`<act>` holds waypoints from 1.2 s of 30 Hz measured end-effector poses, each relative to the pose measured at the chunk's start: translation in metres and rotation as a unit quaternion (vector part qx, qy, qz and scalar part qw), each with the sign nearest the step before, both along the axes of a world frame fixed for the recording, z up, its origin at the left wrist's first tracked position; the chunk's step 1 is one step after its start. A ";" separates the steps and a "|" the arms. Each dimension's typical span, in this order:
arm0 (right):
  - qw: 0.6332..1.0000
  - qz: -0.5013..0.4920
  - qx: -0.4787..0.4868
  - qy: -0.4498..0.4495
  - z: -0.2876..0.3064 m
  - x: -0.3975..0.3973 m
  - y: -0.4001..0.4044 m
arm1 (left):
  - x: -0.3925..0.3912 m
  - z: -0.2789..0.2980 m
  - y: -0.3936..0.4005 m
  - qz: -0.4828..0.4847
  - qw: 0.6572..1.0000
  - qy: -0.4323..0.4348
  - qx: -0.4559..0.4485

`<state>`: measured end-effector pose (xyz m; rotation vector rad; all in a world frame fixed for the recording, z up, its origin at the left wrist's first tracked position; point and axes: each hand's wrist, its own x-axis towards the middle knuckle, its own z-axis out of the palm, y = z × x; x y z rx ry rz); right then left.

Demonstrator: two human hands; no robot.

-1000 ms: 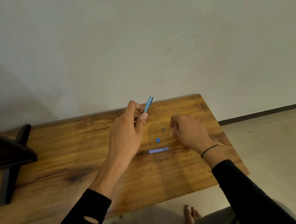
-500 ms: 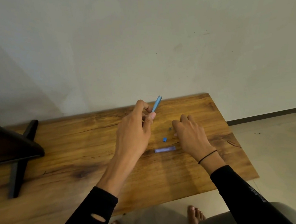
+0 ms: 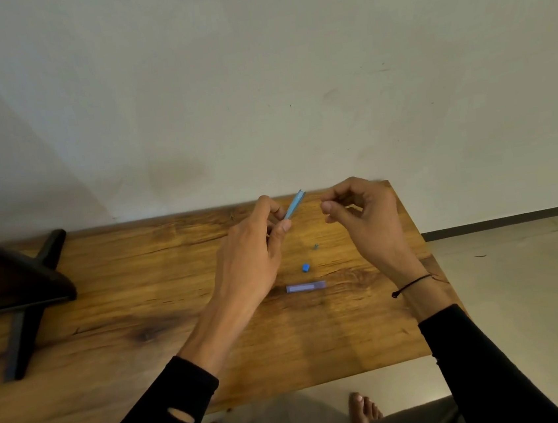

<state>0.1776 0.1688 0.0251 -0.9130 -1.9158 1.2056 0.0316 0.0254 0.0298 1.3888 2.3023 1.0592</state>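
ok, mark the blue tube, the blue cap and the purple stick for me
blue tube (image 3: 296,204): head view, middle of its exposed length.
blue cap (image 3: 305,267): head view, its top face.
purple stick (image 3: 305,287): head view, middle of its pale strip.

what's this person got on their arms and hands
Left sleeve and right sleeve: long, black; the left has a small oval hole. A thin black cord bracelet circles the right wrist. Left hand and right hand are bare.

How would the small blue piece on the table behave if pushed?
The blue piece looks tiny, so probably very light. Its blocky shape suggests it would skid, not roll, across the smooth wooden table. It may slip from a pinch.
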 end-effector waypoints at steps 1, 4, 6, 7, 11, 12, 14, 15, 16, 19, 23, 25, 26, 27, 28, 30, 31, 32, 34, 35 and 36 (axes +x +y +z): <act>1.000 0.014 -0.008 0.024 0.002 0.000 -0.001 | 0.000 -0.001 0.000 0.000 1.000 0.004 -0.002; 0.997 0.044 -0.020 0.068 0.008 -0.001 -0.003 | 0.000 -0.004 0.000 -0.003 1.000 0.018 -0.010; 0.996 0.044 -0.026 0.079 0.009 -0.001 -0.003 | 0.000 -0.008 0.000 -0.004 1.000 0.028 -0.013; 0.996 0.042 -0.026 0.079 0.009 -0.001 -0.003 | -0.001 -0.009 0.001 -0.003 0.999 0.033 -0.012; 0.996 0.040 -0.029 0.071 0.007 -0.004 -0.004 | 0.000 -0.012 0.001 -0.002 0.999 0.043 -0.015; 0.995 0.044 -0.037 0.078 0.007 -0.004 -0.004 | 0.001 -0.012 0.001 -0.003 0.999 0.046 -0.018; 0.994 0.053 -0.044 0.080 0.007 -0.003 -0.004 | 0.002 -0.011 0.001 -0.004 0.998 0.054 -0.023; 0.995 0.056 -0.043 0.075 0.007 -0.003 -0.005 | 0.002 -0.011 0.001 -0.004 0.998 0.056 -0.025; 0.995 0.058 -0.042 0.070 0.007 -0.003 -0.005 | 0.002 -0.010 0.001 -0.005 0.998 0.057 -0.027; 0.996 0.059 -0.039 0.056 0.006 -0.003 -0.006 | 0.003 -0.010 0.001 -0.008 0.997 0.072 -0.042; 0.997 0.063 -0.034 0.037 0.007 -0.003 -0.007 | 0.002 -0.010 0.000 -0.011 0.994 0.089 -0.060; 0.997 0.066 -0.033 0.026 0.008 -0.003 -0.006 | 0.001 -0.010 0.000 -0.016 0.992 0.100 -0.068; 0.997 0.068 -0.033 0.017 0.009 -0.003 -0.006 | 0.001 -0.010 0.000 -0.017 0.992 0.106 -0.071; 0.997 0.069 -0.035 0.008 0.009 -0.002 -0.006 | 0.001 -0.010 0.000 -0.018 0.991 0.110 -0.074; 0.997 0.070 -0.038 -0.001 0.009 -0.002 -0.006 | 0.001 -0.010 0.000 -0.020 0.991 0.113 -0.076; 0.997 0.068 -0.040 -0.014 0.008 -0.002 -0.006 | 0.001 -0.010 -0.001 -0.026 0.989 0.117 -0.082; 0.997 0.066 -0.040 -0.020 0.007 -0.002 -0.007 | 0.001 -0.011 -0.001 -0.028 0.989 0.121 -0.083; 0.997 0.063 -0.040 -0.025 0.007 -0.003 -0.007 | 0.001 -0.011 -0.001 -0.028 0.988 0.124 -0.083; 0.997 0.054 -0.047 -0.031 0.006 -0.003 -0.006 | 0.001 -0.013 0.000 -0.025 0.988 0.129 -0.077; 0.997 0.052 -0.052 -0.031 0.006 -0.002 -0.006 | 0.002 -0.013 0.000 -0.023 0.989 0.129 -0.072; 0.996 0.051 -0.060 -0.030 0.005 -0.002 -0.006 | 0.002 -0.013 0.000 -0.021 0.989 0.127 -0.067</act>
